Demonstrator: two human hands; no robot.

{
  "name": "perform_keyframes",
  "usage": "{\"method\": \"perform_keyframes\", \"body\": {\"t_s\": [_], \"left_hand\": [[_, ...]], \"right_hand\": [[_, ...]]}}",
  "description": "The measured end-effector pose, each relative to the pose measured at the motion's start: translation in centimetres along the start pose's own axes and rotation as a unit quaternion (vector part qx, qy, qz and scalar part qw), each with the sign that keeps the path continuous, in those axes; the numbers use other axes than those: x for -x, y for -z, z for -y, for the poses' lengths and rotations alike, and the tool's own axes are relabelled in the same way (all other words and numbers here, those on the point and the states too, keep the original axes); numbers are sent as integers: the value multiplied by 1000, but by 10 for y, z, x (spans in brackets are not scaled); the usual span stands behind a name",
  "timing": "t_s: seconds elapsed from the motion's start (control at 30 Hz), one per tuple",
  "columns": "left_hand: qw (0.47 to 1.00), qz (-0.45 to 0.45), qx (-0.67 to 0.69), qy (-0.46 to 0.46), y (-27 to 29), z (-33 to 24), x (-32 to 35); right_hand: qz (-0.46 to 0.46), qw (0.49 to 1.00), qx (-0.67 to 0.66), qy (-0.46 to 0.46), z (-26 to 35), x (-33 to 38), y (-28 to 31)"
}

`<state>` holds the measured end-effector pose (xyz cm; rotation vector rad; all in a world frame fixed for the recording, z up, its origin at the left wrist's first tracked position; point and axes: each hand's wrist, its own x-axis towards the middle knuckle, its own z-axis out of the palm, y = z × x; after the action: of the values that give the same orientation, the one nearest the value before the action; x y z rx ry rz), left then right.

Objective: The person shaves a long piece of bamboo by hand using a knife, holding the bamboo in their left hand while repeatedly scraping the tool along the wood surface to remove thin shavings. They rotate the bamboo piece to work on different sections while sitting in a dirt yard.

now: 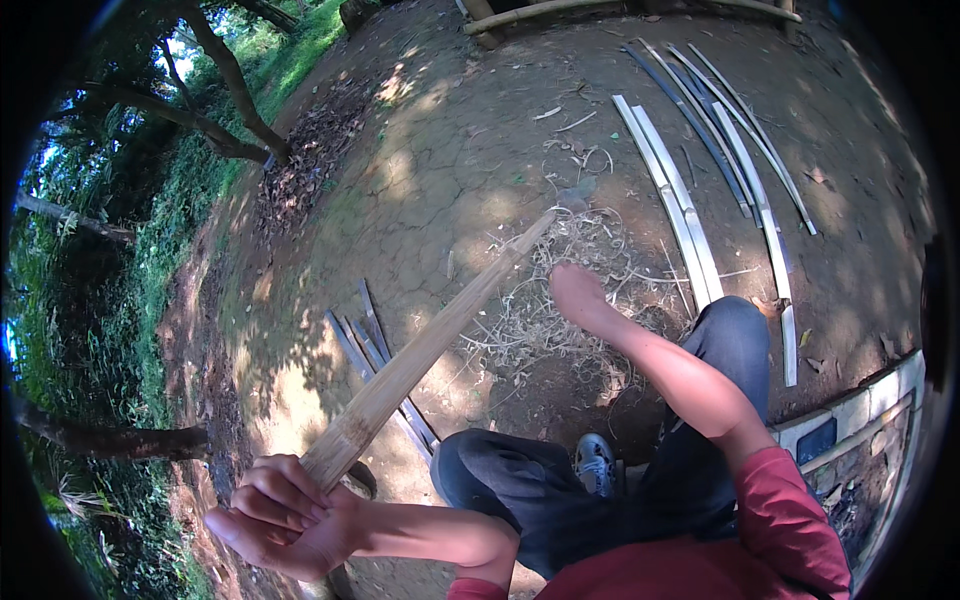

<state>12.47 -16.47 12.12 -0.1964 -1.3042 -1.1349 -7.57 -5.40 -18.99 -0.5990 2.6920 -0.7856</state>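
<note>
My left hand [285,515] is wrapped round the near end of a long, flat bamboo strip [425,350], low on the left. The strip slants up and away to the right, its far end above the curly shavings. Beside that far end, my right hand [580,295] is closed, its back toward me. Whatever its fingers hold is hidden. A faint, greyish, blade-like shape [578,190] shows just past the strip's tip, too blurred to name. Thin pale shavings [525,330] lie heaped on the ground beneath and around my right hand.
Split bamboo lengths [672,190] lie on the packed dirt at the right, with darker strips [715,130] beyond. More dark strips [410,415] lie by my left knee. A block-edged pit [850,410] borders the right. Trees [235,85] and undergrowth fill the left; a bamboo rail [540,12] stands far ahead.
</note>
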Motion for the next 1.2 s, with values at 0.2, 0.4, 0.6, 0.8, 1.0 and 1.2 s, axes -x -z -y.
{"method": "perform_keyframes", "body": {"t_s": [0.2,0.4,0.6,0.8,1.0,1.2], "left_hand": [[999,12,-32,-12,16,3,-4],[999,32,-8,-3,17,3,-1],[987,112,114,23,30,11,-10],[959,162,229,39,41,12,-15],[949,224,221,33,46,9,-8],[902,340,259,54,44,7,-14]], "right_hand": [[-8,996,-64,56,48,11,19],[-3,997,-23,-69,-41,-39,-47],[-49,992,-92,-67,-23,-42,-37],[-124,957,-260,10,15,-56,4],[56,874,-473,-94,8,-63,5],[74,872,-479,-70,7,-76,5]]}}
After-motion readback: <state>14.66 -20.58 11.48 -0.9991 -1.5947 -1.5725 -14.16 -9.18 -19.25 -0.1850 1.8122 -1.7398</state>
